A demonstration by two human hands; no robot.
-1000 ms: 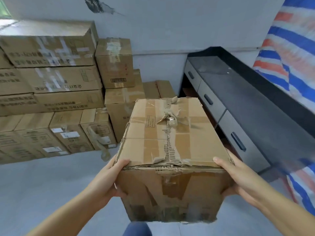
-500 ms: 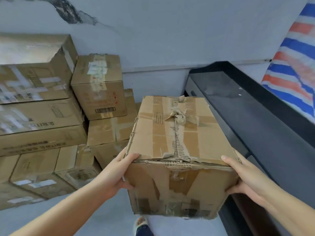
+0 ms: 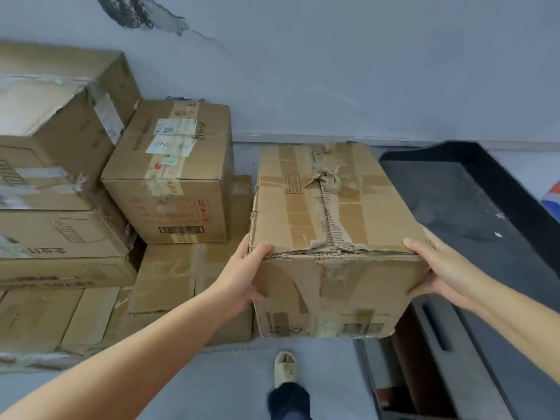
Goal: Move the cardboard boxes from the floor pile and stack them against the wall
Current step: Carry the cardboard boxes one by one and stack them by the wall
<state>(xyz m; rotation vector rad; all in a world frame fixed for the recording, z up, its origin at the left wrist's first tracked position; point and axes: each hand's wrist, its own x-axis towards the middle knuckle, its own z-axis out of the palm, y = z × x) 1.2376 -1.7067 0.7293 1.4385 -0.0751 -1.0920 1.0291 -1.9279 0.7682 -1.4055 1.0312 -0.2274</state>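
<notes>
- A pale grey wall (image 3: 318, 71) fills the background, with a dark patch of peeled paint (image 3: 142, 13) near its top.
- A dark cabinet (image 3: 472, 213) with a raised black rim stands at the right; its grey drawer front (image 3: 454, 353) faces the floor.
- A grey floor (image 3: 230, 386) lies below.
- A beige slipper (image 3: 285, 369) rests on the floor.
- A striped fabric (image 3: 553, 204), perhaps a tarp, shows at the right edge.
</notes>
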